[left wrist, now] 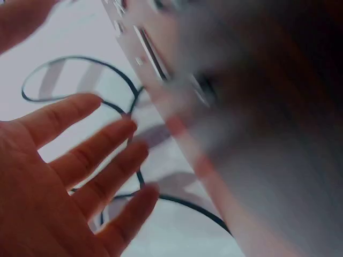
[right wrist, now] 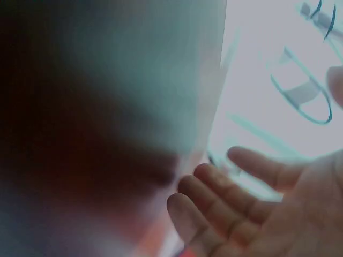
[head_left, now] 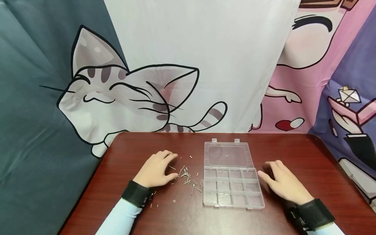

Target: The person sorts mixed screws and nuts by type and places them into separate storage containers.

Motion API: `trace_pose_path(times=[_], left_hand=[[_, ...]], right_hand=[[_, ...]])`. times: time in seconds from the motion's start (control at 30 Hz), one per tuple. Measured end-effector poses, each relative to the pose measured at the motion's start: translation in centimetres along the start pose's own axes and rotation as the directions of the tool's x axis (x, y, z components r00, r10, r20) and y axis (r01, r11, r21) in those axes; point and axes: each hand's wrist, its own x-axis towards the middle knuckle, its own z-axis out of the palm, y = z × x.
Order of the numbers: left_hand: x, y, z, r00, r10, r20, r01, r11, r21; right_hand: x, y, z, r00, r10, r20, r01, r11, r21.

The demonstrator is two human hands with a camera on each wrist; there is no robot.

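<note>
My left hand (head_left: pixel 155 169) is just left of a loose scatter of small metal screws (head_left: pixel 184 174) on the table. Its fingers are relaxed and slightly bent, and in the left wrist view the palm (left wrist: pixel 37 187) holds nothing. A clear plastic compartment box (head_left: pixel 234 206) lies to the right of the screws, its lid (head_left: pixel 227 156) folded back away from me; I see nothing in its compartments. Beside the box's right edge is my right hand (head_left: pixel 286 182), thumb toward the box. The right wrist view shows that hand's loosely bent fingers (right wrist: pixel 214 195) with nothing in them.
The dark red-brown wooden table (head_left: pixel 164 222) ends at a far edge before a hanging printed cloth (head_left: pixel 235 49). A small ring-shaped piece (head_left: pixel 174 201) and a few tiny bits lie nearer to me, by the left wrist. Both wrists wear black bands (head_left: pixel 135 194).
</note>
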Motion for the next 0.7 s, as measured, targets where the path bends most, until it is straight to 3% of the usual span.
trace_pose_path(times=[0.1,0.23,0.33,0.47,0.7], left_hand=[[0.4,1.9,-0.1,0.998,0.059,0.001,-0.059,0.998,-0.023],[0.8,4.9,-0.1,0.995,0.082,0.049,-0.078,0.995,-0.066],[0.9,7.1,0.0,0.993,0.08,0.085,-0.072,0.992,-0.101],[1.0,9.4,0.4,0.992,0.047,0.119,-0.035,0.994,-0.104],[0.7,10.9,1.2,0.995,-0.022,0.101,0.025,0.999,-0.034]], right_hand=[[-1.2,-0.7,0.3,0.997,0.072,0.015,-0.073,0.997,0.04],[-2.4,-1.5,0.5,0.983,0.139,0.119,-0.152,0.982,0.11],[-3.0,-1.9,0.8,0.979,0.129,0.157,-0.152,0.977,0.15],[-3.4,-2.2,1.3,0.985,0.091,0.146,-0.118,0.974,0.192],[-3.4,-2.2,1.6,0.98,0.063,0.187,-0.113,0.956,0.271]])
